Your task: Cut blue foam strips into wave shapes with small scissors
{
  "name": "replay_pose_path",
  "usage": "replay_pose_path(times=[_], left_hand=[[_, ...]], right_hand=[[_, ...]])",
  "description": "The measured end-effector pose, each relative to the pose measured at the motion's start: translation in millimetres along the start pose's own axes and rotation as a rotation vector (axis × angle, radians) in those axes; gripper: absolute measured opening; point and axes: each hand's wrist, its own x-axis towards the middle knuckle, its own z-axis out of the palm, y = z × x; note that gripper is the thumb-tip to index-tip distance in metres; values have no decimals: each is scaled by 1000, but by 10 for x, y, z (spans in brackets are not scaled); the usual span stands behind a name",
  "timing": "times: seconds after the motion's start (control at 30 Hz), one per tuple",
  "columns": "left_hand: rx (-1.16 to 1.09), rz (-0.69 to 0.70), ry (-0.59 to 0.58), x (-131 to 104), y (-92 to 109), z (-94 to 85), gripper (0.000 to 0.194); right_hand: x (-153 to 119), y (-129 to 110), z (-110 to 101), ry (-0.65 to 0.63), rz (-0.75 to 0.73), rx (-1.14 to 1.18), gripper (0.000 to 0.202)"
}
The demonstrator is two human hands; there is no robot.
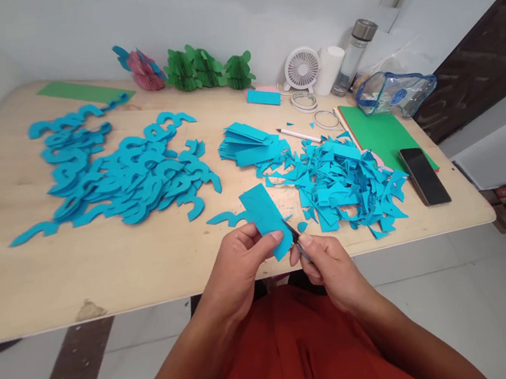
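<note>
My left hand (241,260) pinches a blue paper strip (261,211) near its lower end, the thumb lying on top. In my right hand (326,258) are small dark scissors (294,233), their blades at the strip's right edge. One curved blue cutout (229,218) lies just left of the strip. Further left spreads a large heap of wavy blue cutouts (133,178). Behind the strip is a stack of blue paper rectangles (247,141), and to the right a pile of blue scraps (343,183).
A phone (423,175) rests partly on green sheets (383,137) at the right. Along the wall stand green paper shapes (202,68), a small fan (303,69) and a bottle (354,57). A white pencil (300,135) lies behind the scraps. The table's front edge is near my wrists.
</note>
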Motion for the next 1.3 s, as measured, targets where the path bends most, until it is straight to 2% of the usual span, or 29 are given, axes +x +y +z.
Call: replay_pose_path(times=[0.53, 1.17, 1.3], left_hand=[[32, 4, 27, -14, 37, 28, 13], [46, -23, -54, -13, 39, -26, 8], [41, -36, -4, -11, 2, -53, 13]], right_hand=[[-1, -13, 21, 18, 7, -5, 49], [-12, -62, -54, -11, 6, -107, 52], [-7, -67, -70, -6, 10, -146, 53]])
